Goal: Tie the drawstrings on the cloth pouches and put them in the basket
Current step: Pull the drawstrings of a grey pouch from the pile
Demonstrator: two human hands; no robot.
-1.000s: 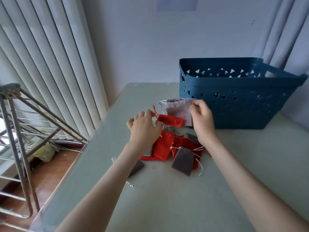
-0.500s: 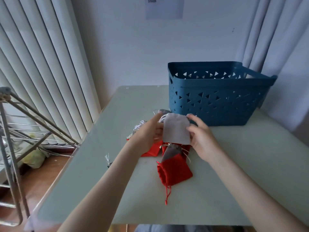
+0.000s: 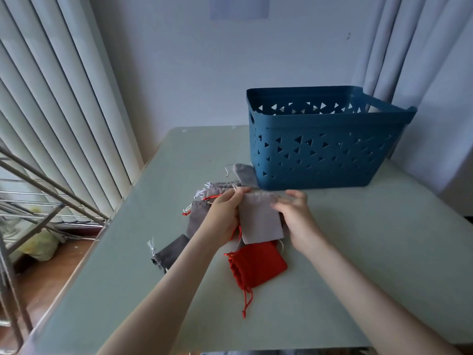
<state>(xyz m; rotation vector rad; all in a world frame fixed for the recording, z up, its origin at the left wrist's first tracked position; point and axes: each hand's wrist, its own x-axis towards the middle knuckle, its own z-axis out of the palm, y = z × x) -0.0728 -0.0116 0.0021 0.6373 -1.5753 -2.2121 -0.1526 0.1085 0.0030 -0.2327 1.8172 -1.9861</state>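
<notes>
A light grey pouch (image 3: 259, 217) hangs between both hands above the pile. My left hand (image 3: 225, 213) pinches its top left corner at the drawstring. My right hand (image 3: 297, 216) pinches its top right edge. A red pouch (image 3: 257, 262) with a trailing red cord lies on the table just below them. Several grey pouches (image 3: 198, 216) lie to the left and behind, one dark grey pouch (image 3: 171, 253) nearer the table's left edge. The blue basket (image 3: 325, 155) stands at the back right, beyond my hands.
The pale green table (image 3: 358, 252) ends at a left edge close to the pouches. A metal drying rack (image 3: 38, 201) stands left of the table, with vertical blinds behind it. Curtains hang behind the basket on the right.
The red pouch that was held along with the grey one now lies on the table. Both hands have shifted to the grey pouch's top corners, and the view has drawn back.
</notes>
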